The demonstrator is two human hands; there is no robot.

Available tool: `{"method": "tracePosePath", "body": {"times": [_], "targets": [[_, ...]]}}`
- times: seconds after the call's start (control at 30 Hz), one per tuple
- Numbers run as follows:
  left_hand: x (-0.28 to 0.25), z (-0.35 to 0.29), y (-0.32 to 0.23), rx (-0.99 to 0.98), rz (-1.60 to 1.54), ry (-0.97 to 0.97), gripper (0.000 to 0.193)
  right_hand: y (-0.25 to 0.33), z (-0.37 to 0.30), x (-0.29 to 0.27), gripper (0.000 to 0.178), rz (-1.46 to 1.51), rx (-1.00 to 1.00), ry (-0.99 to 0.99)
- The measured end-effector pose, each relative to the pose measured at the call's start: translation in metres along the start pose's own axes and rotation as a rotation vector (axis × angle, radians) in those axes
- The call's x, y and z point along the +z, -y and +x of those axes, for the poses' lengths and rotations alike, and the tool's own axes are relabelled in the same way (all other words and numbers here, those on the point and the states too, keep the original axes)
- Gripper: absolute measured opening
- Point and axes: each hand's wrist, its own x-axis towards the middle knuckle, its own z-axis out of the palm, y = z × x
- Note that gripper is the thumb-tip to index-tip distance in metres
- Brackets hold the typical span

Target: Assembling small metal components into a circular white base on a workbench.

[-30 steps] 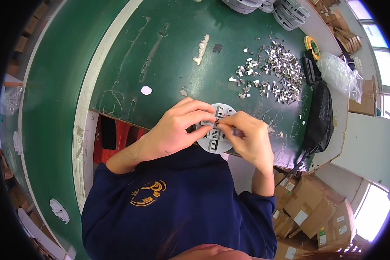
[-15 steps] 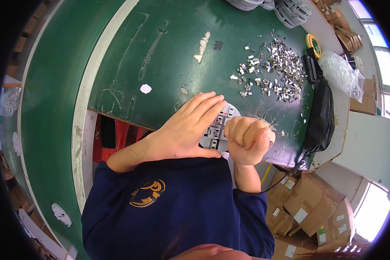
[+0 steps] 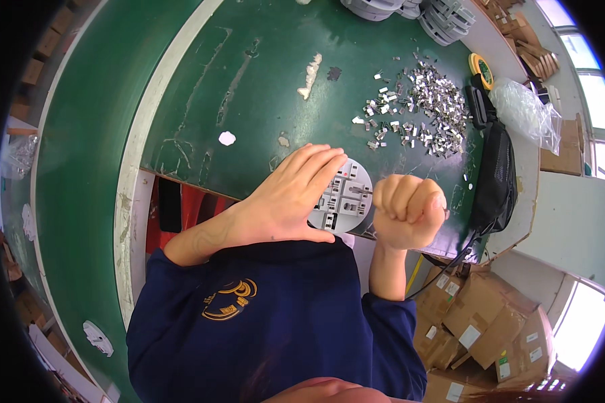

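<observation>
A round light-grey plastic disc [image 3: 361, 176] with raised slots and small metal parts sits at the table's near edge. My left hand [image 3: 290, 193] lies flat over its left side, fingers stretched out and thumb apart, covering part of it. My right hand [image 3: 410, 209] is closed in a fist just off the disc's right edge. A thin metal piece [image 3: 361, 191] shows on the disc next to the fist; whether it belongs to what the fist holds, I cannot tell. A small dark end shows at the fist's outer side; the rest is hidden by the fingers.
Many small metal clips [image 3: 437, 101] lie in a heap at the far right of the green table [image 3: 262, 121]. Grey plastic discs [image 3: 447, 20] are stacked at the back. A black pouch [image 3: 497, 181], a tape roll [image 3: 480, 70] and a plastic bag [image 3: 528, 114] line the right edge.
My right fist has moved right, off the disc, uncovering more of its right side. My left hand stays on the disc, nearly unmoved.
</observation>
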Motion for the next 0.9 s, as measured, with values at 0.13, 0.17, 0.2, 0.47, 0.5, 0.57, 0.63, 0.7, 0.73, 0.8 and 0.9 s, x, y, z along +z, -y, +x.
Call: {"method": "tracePosePath", "body": {"times": [0.13, 0.17, 0.2, 0.47, 0.5, 0.57, 0.63, 0.7, 0.73, 0.8, 0.9], "targets": [[-0.03, -0.008, 0.003, -0.076, 0.085, -0.075, 0.105, 0.013, -0.002, -0.01, 0.044, 0.048, -0.054, -0.125], [-0.047, -0.008, 0.006, -0.143, 0.134, -0.169, 0.105, 0.015, -0.005, -0.013, 0.043, 0.072, -0.071, -0.177], [-0.067, -0.009, 0.011, -0.212, 0.19, -0.266, 0.104, 0.015, -0.007, -0.017, 0.043, 0.085, -0.09, -0.168], [-0.176, -0.054, 0.072, -1.057, 0.908, -0.7, 0.087, 0.012, -0.015, -0.019, 0.045, 0.082, -0.028, -0.287], [-0.175, -0.048, 0.069, -1.198, 0.979, -0.615, 0.087, 0.014, -0.013, -0.017, 0.045, 0.049, -0.013, -0.268], [-0.173, -0.029, 0.07, -1.328, 1.043, -0.54, 0.086, 0.016, -0.014, -0.017, 0.046, -0.031, 0.016, -0.232], [-0.173, 0.002, 0.069, -0.852, 0.853, -0.427, 0.089, 0.018, -0.014, -0.018, 0.046, -0.016, 0.004, -0.225], [-0.174, 0.049, 0.071, -0.696, 0.773, -0.298, 0.088, 0.02, -0.015, -0.021, 0.045, -0.004, 0.011, -0.227], [-0.178, 0.072, 0.081, -0.631, 0.652, -0.269, 0.088, 0.022, -0.015, -0.022, 0.045, 0.001, 0.002, -0.215], [-0.184, 0.117, 0.115, -0.565, 0.495, -0.237, 0.089, 0.025, -0.014, -0.025, 0.044, 0.009, 0.009, -0.256], [-0.191, 0.15, 0.193, -0.546, 0.368, -0.352, 0.096, 0.022, -0.017, -0.033, 0.044, 0.11, 0.032, -0.296]]}}
